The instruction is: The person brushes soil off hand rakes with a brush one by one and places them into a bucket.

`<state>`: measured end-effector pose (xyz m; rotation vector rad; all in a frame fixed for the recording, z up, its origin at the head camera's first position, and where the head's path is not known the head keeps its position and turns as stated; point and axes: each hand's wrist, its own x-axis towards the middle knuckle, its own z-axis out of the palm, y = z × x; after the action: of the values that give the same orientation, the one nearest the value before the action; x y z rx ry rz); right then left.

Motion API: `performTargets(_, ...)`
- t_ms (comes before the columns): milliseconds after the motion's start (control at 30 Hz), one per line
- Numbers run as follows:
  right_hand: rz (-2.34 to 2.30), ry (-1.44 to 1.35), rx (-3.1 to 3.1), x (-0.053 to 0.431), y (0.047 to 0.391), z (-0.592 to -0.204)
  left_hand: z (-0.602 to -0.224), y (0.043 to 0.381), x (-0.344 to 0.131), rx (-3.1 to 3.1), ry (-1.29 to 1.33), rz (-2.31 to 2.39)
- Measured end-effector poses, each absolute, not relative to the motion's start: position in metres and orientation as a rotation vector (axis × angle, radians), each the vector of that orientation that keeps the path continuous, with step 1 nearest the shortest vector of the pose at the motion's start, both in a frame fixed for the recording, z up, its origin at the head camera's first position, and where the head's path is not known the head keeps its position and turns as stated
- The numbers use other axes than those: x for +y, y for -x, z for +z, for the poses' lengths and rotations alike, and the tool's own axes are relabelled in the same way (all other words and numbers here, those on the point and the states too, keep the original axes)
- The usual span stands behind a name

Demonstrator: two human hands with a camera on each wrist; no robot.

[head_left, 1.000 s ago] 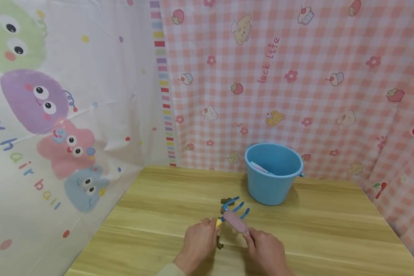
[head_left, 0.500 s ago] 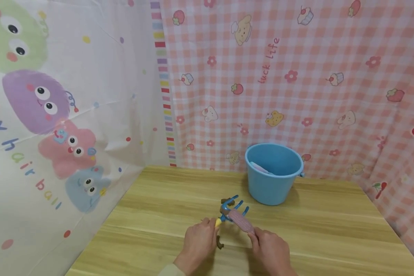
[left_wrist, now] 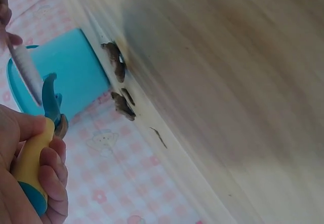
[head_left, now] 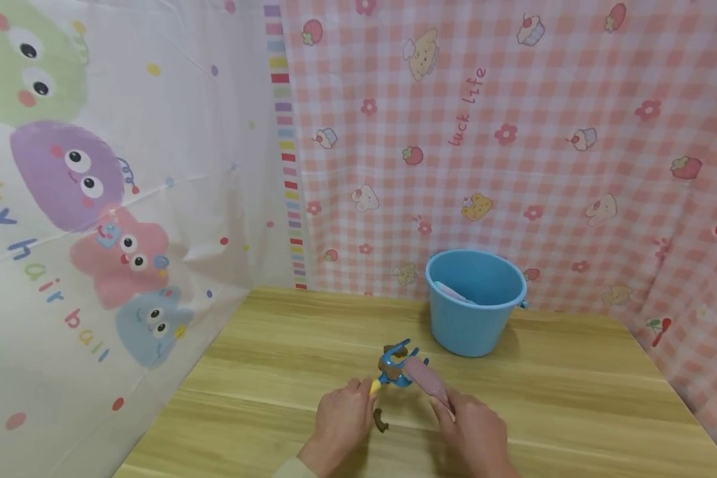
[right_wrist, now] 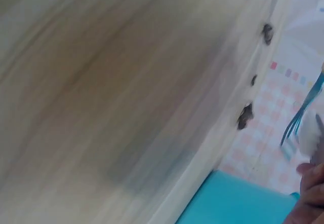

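Note:
In the head view, my left hand (head_left: pixel 342 419) grips the yellow handle of a hand rake (left_wrist: pixel 34 163) with curved blue tines. My right hand (head_left: pixel 475 425) holds a brush (head_left: pixel 427 380) by its handle; the brush has a dotted pink back, and white bristles (left_wrist: pixel 29 72) show in the left wrist view. The brush head lies against or very near the rake's tines, above the table. A brown lump (left_wrist: pixel 62 126) sits against the rake head. On the table, a curved brown piece (head_left: pixel 380 420) lies beside the left hand, and another brown piece (head_left: pixel 397 350) is partly hidden behind the rake.
A light blue bucket (head_left: pixel 472 332) stands at the back of the wooden table (head_left: pixel 573 398). Inside it leans a pale pink and blue object (head_left: pixel 452 292), mostly hidden. A pink checked cloth (head_left: pixel 364 153) hangs behind, and a white printed sheet (head_left: pixel 215 166) on the left.
My right hand has moved the brush slightly right along the rake's tines. The rake head has turned a little, showing more of the brown lump. My left hand has hardly shifted.

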<state>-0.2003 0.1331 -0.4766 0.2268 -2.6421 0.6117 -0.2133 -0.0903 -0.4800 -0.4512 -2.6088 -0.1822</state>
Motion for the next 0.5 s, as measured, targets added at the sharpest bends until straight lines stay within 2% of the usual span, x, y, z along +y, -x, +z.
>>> performTargets(167, 0.590, -0.360, -2.650, 0.126, 0.198, -0.476, -0.480, 0.214, -0.091, -2.589, 0.483, -0.178)
performTargets(500, 0.459, -0.308, -2.578, 0.133, 0.200, -0.488, -0.482, 0.210, -0.091, -2.616, 0.476, -0.185)
